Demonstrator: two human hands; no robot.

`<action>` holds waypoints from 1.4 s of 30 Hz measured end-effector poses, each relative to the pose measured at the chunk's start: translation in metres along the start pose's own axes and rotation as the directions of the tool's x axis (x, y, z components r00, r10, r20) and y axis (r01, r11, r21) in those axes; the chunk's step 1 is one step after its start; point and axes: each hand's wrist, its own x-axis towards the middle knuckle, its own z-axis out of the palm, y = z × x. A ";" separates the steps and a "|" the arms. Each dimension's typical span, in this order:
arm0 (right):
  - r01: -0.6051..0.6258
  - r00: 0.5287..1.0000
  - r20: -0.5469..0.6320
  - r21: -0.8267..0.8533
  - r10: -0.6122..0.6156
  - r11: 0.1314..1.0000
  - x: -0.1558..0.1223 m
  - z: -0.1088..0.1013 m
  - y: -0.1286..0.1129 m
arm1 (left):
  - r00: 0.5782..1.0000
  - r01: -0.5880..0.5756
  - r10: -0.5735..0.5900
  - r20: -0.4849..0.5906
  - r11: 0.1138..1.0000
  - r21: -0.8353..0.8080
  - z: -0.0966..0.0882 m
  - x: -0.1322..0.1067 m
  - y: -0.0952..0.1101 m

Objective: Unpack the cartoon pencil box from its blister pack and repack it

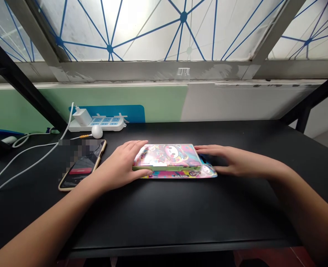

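A colourful cartoon-printed pencil box [168, 157] lies flat on the black table [164, 211], resting on a printed plastic sleeve [208, 171] that sticks out at its right. My left hand [122, 165] grips the box's left end, thumb along the near edge and fingers over the far corner. My right hand [230, 159] lies flat with fingers stretched out, touching the box's right end and the sleeve.
A phone [82, 167] lies screen-up just left of my left hand. Behind it are a white power strip with a charger [97, 122], a white round object [97, 131] and white cables [27, 155] trailing left. Black frame posts stand at both table ends.
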 end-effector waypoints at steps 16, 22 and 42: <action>-0.017 0.870 -0.493 -0.047 -0.008 0.999 0.041 0.031 -0.041 | 0.950 -0.133 0.209 -0.231 0.943 0.306 0.011 0.001 0.014; -0.109 0.777 -0.625 -0.006 0.082 0.994 0.047 0.033 -0.046 | 0.919 -0.115 0.259 -0.296 0.897 0.426 0.018 0.004 0.025; 0.008 0.678 -0.662 -0.428 -0.319 0.904 0.019 0.027 -0.045 | 0.870 -0.075 0.261 -0.418 0.909 0.410 -0.015 -0.001 0.002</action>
